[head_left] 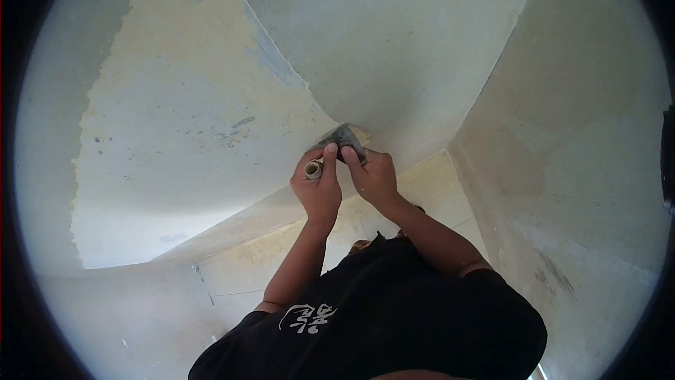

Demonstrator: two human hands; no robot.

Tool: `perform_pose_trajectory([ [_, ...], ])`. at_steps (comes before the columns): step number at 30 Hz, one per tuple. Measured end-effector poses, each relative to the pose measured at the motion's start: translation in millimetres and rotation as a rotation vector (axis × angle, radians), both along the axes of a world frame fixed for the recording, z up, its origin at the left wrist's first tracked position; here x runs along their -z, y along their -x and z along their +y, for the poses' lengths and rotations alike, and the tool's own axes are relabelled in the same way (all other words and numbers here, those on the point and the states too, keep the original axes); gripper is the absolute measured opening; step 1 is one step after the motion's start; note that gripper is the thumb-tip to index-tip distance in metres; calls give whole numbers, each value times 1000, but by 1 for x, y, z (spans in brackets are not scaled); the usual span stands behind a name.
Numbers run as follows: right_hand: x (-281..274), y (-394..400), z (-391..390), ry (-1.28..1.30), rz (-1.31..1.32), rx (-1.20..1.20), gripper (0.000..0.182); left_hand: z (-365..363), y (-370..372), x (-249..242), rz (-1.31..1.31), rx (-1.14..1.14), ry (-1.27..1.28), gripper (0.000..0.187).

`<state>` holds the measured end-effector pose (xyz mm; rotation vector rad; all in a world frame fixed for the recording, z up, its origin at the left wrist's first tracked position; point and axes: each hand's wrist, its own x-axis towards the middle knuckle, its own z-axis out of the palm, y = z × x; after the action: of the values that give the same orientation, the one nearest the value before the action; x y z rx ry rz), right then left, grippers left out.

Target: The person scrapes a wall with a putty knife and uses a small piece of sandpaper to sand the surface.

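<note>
Both hands meet mid-frame: left hand [318, 187] wrapped around the scraper handle [313, 169], right hand [371, 175] fingers pressing the blade [342, 138] flat on the ceiling [211, 99]; firm, even pressure seems wise.

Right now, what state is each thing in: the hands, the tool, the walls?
left hand: raised, closed round a handle
handle: gripped, round butt end showing
right hand: raised, fingers pressing on the blade
blade: flat against the wall, at the corner
wall: patchy, yellowish where bared, flecked with grey marks
shirt: black, short-sleeved, white print on one sleeve
</note>
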<state>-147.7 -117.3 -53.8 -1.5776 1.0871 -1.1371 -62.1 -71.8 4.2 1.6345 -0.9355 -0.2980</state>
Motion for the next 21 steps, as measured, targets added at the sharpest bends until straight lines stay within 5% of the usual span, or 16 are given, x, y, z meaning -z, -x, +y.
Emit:
perform_pose_trajectory([
  [21, -16, 5, 1, -38, -39, -89, 51, 4, 2, -13, 2, -38, -54, 21],
])
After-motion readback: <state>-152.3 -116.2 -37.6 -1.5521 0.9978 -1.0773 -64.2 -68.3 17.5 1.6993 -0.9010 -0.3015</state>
